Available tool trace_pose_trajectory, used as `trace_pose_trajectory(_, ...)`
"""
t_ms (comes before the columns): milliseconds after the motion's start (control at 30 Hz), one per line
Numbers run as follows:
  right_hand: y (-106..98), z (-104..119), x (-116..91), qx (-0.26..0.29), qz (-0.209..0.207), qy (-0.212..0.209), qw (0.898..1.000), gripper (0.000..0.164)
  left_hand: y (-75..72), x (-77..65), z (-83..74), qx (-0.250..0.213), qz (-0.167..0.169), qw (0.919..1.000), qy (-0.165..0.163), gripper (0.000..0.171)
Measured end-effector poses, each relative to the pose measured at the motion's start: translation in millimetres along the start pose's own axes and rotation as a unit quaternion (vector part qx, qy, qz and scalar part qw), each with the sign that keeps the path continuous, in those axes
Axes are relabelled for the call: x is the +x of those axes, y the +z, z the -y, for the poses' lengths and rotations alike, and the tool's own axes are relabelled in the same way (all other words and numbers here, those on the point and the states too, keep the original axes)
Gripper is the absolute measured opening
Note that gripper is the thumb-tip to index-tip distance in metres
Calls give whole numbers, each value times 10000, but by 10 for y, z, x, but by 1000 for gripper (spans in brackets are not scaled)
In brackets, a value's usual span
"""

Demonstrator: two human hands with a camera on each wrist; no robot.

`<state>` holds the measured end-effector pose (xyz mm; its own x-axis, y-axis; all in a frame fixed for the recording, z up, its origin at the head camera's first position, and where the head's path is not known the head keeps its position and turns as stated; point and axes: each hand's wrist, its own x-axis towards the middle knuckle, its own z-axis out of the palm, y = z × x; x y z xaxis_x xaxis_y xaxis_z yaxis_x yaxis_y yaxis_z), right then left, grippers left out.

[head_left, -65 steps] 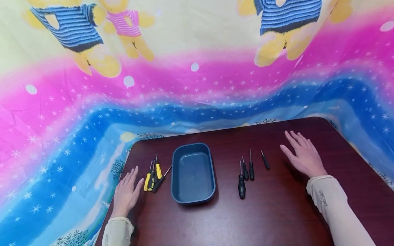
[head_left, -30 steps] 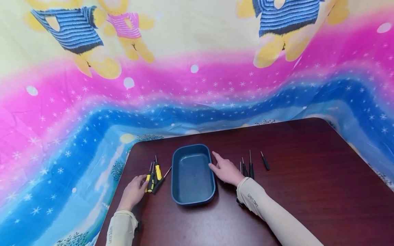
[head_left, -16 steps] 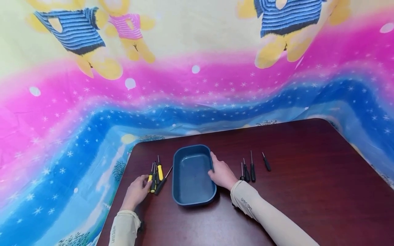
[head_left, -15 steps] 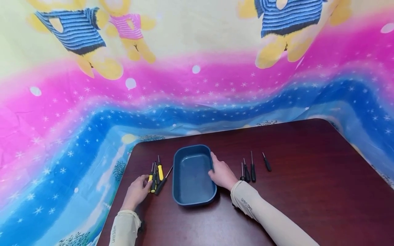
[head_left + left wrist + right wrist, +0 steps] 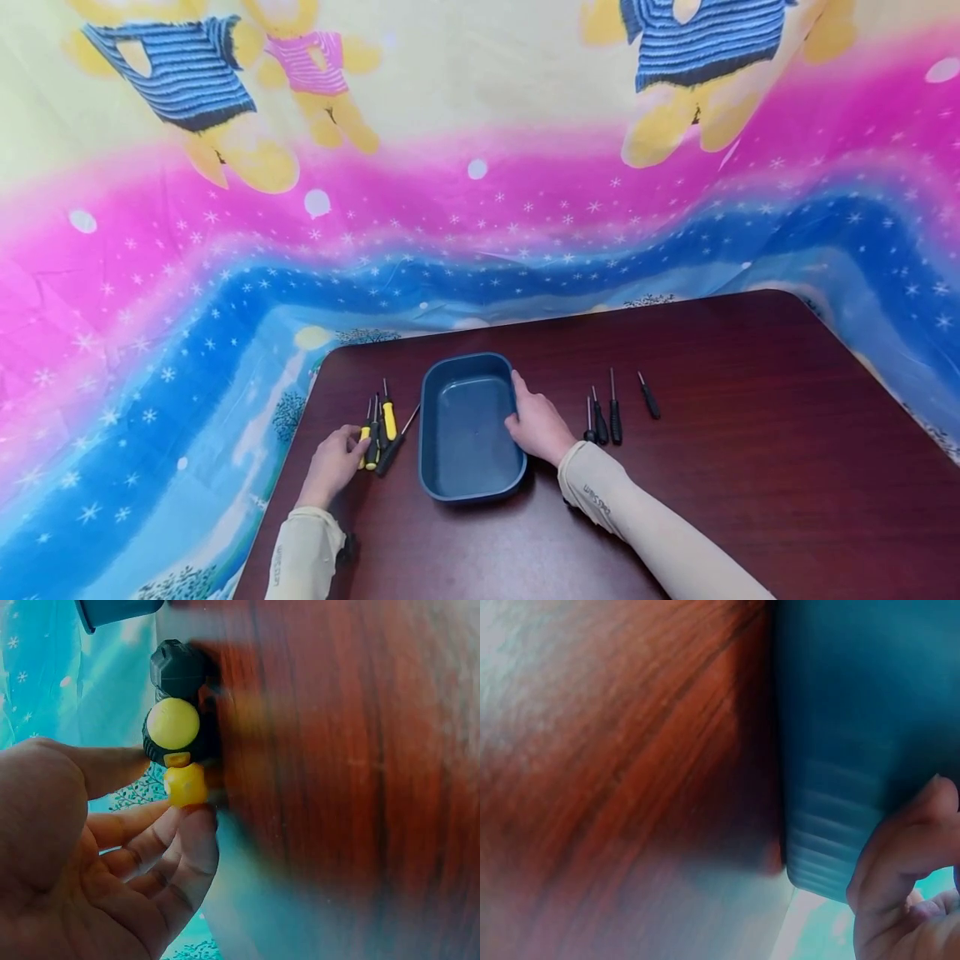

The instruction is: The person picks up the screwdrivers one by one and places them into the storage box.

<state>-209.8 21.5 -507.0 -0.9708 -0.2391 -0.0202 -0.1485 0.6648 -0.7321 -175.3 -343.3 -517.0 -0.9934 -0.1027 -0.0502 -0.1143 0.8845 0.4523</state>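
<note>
At the left of the table, my left hand has its fingers and thumb about a screwdriver with a yellow handle. The fingertips touch that handle on one side; the thumb tip is partly hidden behind the handles. Right beside it lie a black-and-yellow screwdriver and a black-handled one. My right hand grips the right wall of a blue-grey plastic box, thumb at the rim and fingers against the outer wall. Nothing lies in the box, which stands upright on the table.
Another yellow-handled screwdriver lies in the left group. Several black screwdrivers lie to the right of the box, a small one apart from them. The brown table meets a patterned cloth at the back.
My right hand has come in from the far right to grip the box's right wall. My left hand has moved right to the yellow screwdriver. Over the last half second both stay nearly still.
</note>
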Motion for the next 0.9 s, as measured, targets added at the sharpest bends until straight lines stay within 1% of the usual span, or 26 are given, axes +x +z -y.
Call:
trace_pose_trajectory(100, -2, 1, 1, -3, -15, -18, 10000, 82, -8, -13, -7, -79, -32, 10000, 32, 40)
trace_pose_trajectory(367, 15, 10, 0, 56, 53, 50, 10000, 82, 28, -30, -7, -261, -99, 9996, 73, 36)
trace_pose_trajectory(533, 57, 48, -8, 99, 164, 32, 9998, 82, 29, -56, 31, -313, -166, 9994, -2, 33)
trace_pose_trajectory(733, 44, 60, -18, 63, 74, 47, 9999, 82, 24, -55, 10, -506, -25, 9987, -110, 36)
trace_pose_trajectory(900, 5, 56, -28, 37, 75, 44, 10000, 82, 41, -22, -24, -417, 10, 9989, -211, 37)
